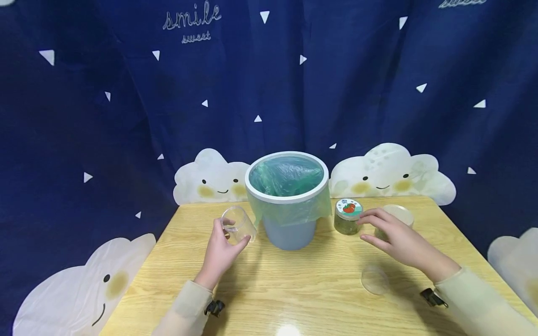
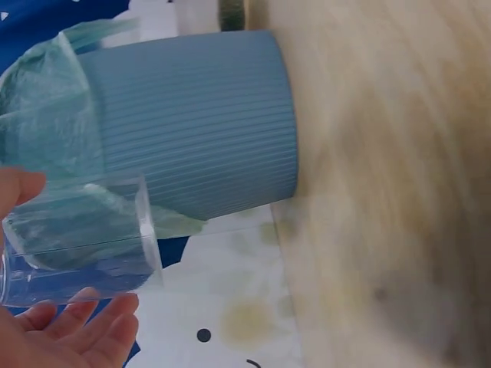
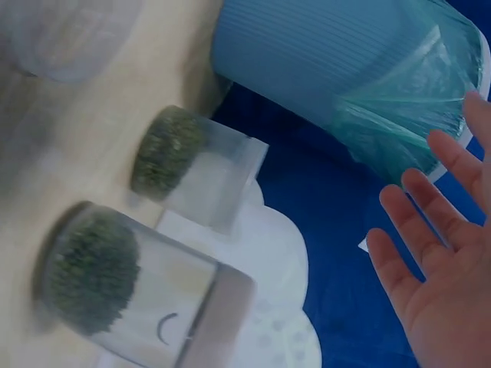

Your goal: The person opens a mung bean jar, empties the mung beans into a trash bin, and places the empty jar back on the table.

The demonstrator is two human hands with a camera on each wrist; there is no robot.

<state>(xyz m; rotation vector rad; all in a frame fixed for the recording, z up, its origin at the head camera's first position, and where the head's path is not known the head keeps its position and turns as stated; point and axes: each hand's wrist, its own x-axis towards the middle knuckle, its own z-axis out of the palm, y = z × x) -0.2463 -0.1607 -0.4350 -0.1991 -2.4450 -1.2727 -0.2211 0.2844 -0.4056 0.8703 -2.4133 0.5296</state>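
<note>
My left hand (image 1: 222,254) grips a clear, empty-looking plastic jar (image 1: 244,227), tilted above the table left of the bin; the left wrist view shows the thumb on one side of it and fingers on the other. With fingers spread and slightly bent, my right hand (image 1: 397,239) hovers by two lidded jars and holds nothing. The smaller jar (image 1: 348,226) has a tomato picture on its lid and green bits (image 3: 167,149) inside. Partly behind the right hand is a larger jar (image 1: 402,213) with a pale lid; the right wrist view shows dark green granules (image 3: 96,272) in it.
A blue-grey ribbed bin (image 1: 290,235) with a white rim and green plastic bag (image 1: 323,207) stands at the table's back middle. A clear round piece (image 1: 375,280), perhaps a lid, lies below my right hand on the wooden table (image 1: 302,294). Behind hangs a dark blue curtain (image 1: 235,70).
</note>
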